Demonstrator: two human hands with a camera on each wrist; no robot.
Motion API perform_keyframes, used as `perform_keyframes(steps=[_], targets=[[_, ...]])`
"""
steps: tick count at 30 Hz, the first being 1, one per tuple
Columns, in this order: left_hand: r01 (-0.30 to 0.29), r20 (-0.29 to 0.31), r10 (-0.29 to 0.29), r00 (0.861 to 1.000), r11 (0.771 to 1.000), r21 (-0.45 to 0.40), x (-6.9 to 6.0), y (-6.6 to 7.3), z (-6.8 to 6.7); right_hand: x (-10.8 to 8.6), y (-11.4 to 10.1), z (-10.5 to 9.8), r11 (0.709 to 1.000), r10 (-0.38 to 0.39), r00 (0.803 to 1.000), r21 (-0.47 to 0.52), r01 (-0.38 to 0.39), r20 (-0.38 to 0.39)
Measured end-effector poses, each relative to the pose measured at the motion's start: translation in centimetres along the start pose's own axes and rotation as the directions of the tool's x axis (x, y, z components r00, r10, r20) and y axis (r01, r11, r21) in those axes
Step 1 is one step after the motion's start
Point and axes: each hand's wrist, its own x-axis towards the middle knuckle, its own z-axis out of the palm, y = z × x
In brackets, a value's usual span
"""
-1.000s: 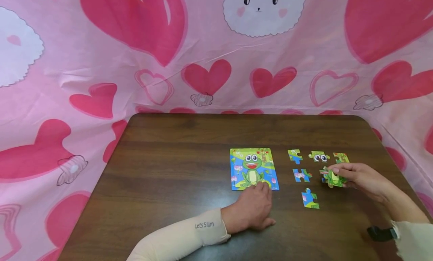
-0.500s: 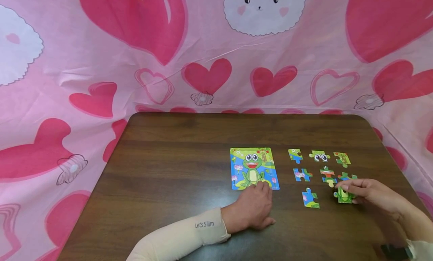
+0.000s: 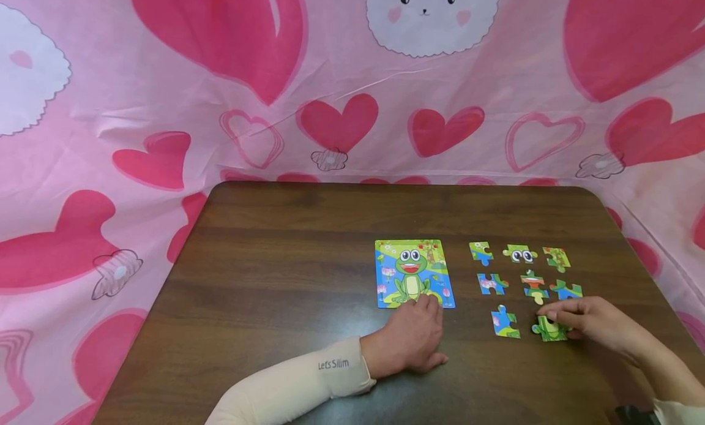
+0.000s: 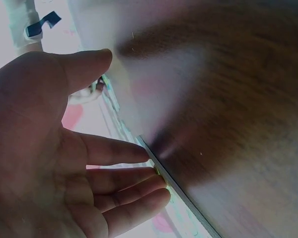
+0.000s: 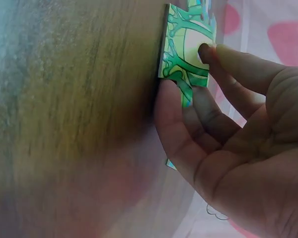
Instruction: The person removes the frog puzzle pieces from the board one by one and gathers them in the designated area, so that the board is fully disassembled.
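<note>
My right hand (image 3: 606, 327) holds a green puzzle piece (image 3: 549, 332) showing the frog's belly and legs, low over the table or touching it; I cannot tell which. In the right wrist view, fingertips grip the edges of this puzzle piece (image 5: 186, 47). Several other pieces lie in rows with gaps, among them the eyes piece (image 3: 520, 253), the mouth piece (image 3: 533, 284) and a blue corner piece (image 3: 504, 322). My left hand (image 3: 410, 336) rests at the lower edge of a square frog picture board (image 3: 388, 272), fingertips touching it. The left wrist view shows those fingers extended against the board's edge.
A brown wooden table (image 3: 275, 259) carries the board and the pieces. Behind and beside it hangs a pink cloth (image 3: 330, 57) printed with hearts. A dark band (image 3: 636, 414) is at the right wrist, by the sleeve.
My right hand has moved down from the middle row with the belly piece, then slightly left, beside the blue corner piece. The middle-right piece is now uncovered. The left hand has stayed put.
</note>
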Motion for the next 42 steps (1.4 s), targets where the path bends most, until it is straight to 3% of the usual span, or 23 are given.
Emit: perform_keyframes(steps=[9, 16, 21, 25, 29, 35, 42], targets=[[0.004, -0.001, -0.004, 1.000, 1.000, 0.001, 0.0, 0.0, -0.1, -0.4, -0.1, -0.5, 0.999, -0.049, 0.999, 0.012, 0.049, 0.010], [0.001, -0.003, -0.001, 1.000, 1.000, 0.001, 0.0, -0.1, -0.2, -0.9, 0.0, -1.5, 0.997, -0.037, 0.998, 0.075, 0.033, 0.049], [-0.002, -0.027, 0.002, 1.000, 1.000, 0.014, -0.1, -0.1, 0.0, -0.6, 0.0, -1.6, 0.991, -0.091, 0.996, 0.097, 0.089, 0.010], [-0.001, -0.057, 0.001, 0.998, 1.000, 0.009, -0.2, -0.1, 0.2, 0.3, -0.8, -1.3, 0.979, -0.116, 0.991, 0.162, 0.125, -0.060], [-0.002, -0.064, 0.001, 0.998, 1.000, -0.016, -0.3, -0.3, 0.4, 1.5, -2.1, -1.0, 0.946, -0.139, 0.985, 0.280, 0.164, -0.105], [-0.004, -0.059, 0.001, 0.998, 0.998, -0.058, -0.4, -0.6, 0.3, 3.5, -4.4, 0.0, 0.880, -0.224, 0.971, 0.410, 0.238, -0.084], [0.005, -0.104, -0.010, 0.995, 0.999, -0.041, -0.7, -0.5, 0.4, 6.0, -7.4, 1.8, 0.883, -0.209, 0.977, 0.419, 0.211, -0.049]])
